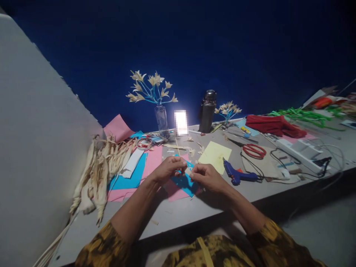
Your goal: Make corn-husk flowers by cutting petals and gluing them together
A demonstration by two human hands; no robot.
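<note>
My left hand (171, 167) and my right hand (208, 176) are close together over the sheets near the table's front. Both sets of fingertips are pinched on a small pale strip of dried corn husk (188, 171) between them. Just beyond my left fingers a thin pale stick (177, 144) points up and away; whether that hand grips it I cannot tell. Under the hands lie a blue sheet (185, 187) and a pink sheet (175, 193). To the right are a yellow sheet (213, 154) and a blue glue gun (236, 173).
Dried corn husks (97, 174) are heaped at left. Behind stand a glass vase (161, 120) with husk flowers, a dark flask (208, 113) and a blurred bright light (181, 122). Rightward lie red-handled scissors (253, 150), a white power strip (299, 154) and a red cloth (274, 126).
</note>
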